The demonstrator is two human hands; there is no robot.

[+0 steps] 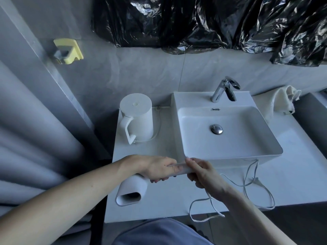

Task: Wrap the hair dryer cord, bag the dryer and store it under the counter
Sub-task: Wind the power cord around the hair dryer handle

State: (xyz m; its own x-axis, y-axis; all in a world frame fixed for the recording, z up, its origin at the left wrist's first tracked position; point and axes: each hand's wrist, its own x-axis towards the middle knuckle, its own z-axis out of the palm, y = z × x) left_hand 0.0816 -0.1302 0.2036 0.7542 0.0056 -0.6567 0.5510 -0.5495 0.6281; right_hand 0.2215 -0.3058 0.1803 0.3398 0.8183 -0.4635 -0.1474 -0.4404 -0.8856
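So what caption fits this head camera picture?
Both hands grip the white hair dryer beside the sink, cord loose.

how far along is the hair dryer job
Nothing looks finished. In hand: left hand grips the hair dryer handle, right hand at the handle's end starting on the cord, which lies loose on the counter. Left: wrapping, bagging, storing.

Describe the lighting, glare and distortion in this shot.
Head view: dim, bluish light; bright glare on the black plastic sheeting and chrome faucet; wide-angle bending curves the counter edges and wall lines; the hair dryer handle is slightly blurred between both hands.
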